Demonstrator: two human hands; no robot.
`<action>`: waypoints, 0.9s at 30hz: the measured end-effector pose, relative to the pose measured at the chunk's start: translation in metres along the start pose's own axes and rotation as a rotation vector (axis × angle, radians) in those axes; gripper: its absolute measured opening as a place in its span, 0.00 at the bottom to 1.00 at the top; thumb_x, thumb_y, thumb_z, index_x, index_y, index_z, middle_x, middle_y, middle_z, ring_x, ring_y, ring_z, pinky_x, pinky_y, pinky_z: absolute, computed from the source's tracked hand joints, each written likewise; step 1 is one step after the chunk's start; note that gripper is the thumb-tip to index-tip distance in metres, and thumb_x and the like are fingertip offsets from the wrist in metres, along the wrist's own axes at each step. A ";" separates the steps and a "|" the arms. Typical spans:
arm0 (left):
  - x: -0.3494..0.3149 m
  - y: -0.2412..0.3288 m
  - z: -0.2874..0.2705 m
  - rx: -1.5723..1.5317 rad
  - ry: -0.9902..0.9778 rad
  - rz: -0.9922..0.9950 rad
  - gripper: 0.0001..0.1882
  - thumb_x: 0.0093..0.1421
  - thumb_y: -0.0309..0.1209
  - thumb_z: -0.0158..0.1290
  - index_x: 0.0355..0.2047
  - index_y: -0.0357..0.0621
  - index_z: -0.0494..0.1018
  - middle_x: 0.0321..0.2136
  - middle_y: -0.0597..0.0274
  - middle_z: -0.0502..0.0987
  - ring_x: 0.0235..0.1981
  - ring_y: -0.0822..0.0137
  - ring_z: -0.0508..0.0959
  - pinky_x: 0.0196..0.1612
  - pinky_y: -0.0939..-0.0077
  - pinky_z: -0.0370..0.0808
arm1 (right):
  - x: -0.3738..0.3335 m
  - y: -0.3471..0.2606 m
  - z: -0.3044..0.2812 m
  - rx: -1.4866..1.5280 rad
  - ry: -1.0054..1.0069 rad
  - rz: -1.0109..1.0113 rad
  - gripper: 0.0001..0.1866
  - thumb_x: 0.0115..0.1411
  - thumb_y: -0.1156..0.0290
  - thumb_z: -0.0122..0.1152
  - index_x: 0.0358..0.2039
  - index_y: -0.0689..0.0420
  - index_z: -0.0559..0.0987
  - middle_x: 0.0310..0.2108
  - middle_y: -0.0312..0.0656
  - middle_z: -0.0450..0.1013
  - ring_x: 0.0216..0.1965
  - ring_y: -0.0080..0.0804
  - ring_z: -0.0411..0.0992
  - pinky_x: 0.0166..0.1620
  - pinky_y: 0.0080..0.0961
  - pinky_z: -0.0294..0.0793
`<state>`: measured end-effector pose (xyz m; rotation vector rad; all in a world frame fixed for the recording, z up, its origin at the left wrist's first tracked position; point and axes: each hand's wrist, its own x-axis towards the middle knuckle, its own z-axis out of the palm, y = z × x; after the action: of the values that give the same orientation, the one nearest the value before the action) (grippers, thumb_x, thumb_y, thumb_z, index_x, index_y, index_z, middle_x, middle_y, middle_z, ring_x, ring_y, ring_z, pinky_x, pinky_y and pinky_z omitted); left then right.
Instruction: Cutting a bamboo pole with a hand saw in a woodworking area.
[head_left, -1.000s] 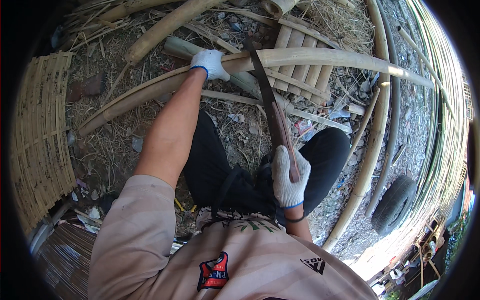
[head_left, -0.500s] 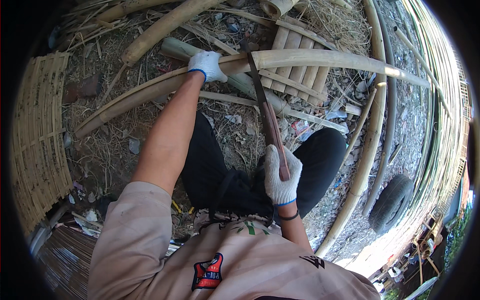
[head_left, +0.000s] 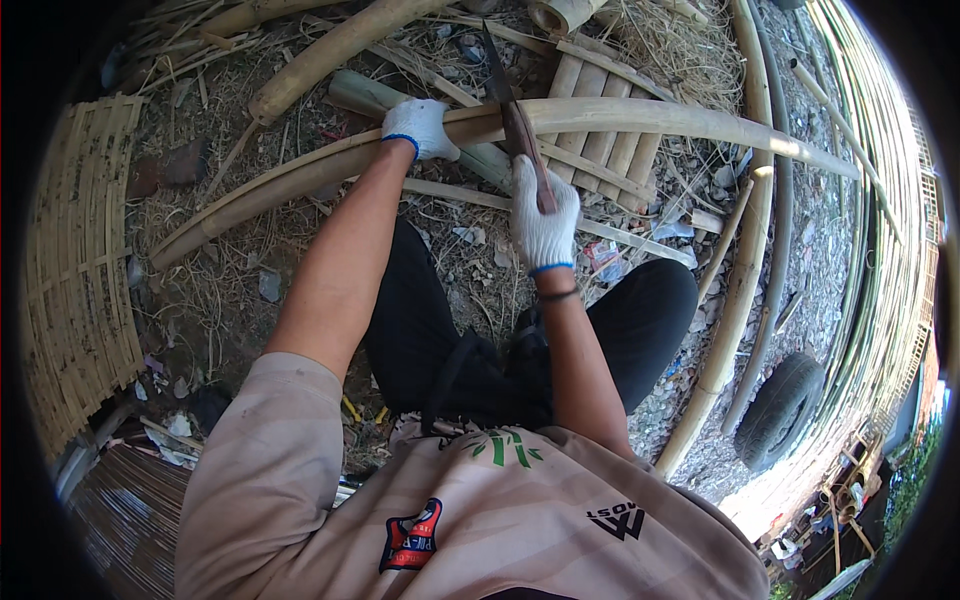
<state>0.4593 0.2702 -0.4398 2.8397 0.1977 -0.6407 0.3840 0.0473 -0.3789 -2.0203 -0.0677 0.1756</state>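
Note:
A long, pale bamboo pole point(head_left: 640, 115) lies crosswise in front of me, curved by the lens, its left part lengthwise split or grooved. My left hand point(head_left: 418, 130), in a white knitted glove with a blue cuff, is closed around the pole left of the middle. My right hand point(head_left: 545, 222), gloved alike, grips the wooden handle of a handsaw point(head_left: 497, 66). The dark blade crosses the pole just right of my left hand and points away from me. The handle's front end covers the spot where blade and pole meet. Beneath the pole lies a greenish bamboo piece point(head_left: 365, 95).
A small slatted bamboo panel point(head_left: 600, 165) lies beyond the pole. Woven bamboo matting point(head_left: 85, 270) stands at left. More bamboo poles point(head_left: 735, 335), an old tire point(head_left: 780, 410) and stacked bamboo strips point(head_left: 875, 330) are at right. Straw and litter cover the ground.
My right hand has pushed the saw away from me, so the handle now reaches the pole and the blade sticks out farther beyond it. My left hand keeps its hold.

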 end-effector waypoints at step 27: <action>0.015 0.012 0.004 -0.039 -0.021 0.034 0.38 0.39 0.50 0.70 0.52 0.50 0.79 0.50 0.50 0.81 0.51 0.50 0.81 0.56 0.56 0.78 | 0.052 0.010 0.011 -0.059 0.045 -0.022 0.25 0.70 0.55 0.54 0.30 0.68 0.77 0.21 0.60 0.71 0.26 0.63 0.65 0.30 0.40 0.70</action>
<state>0.4736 0.2583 -0.4481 2.7921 0.1557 -0.6517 0.4336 0.0590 -0.3976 -2.0801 -0.0673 0.1149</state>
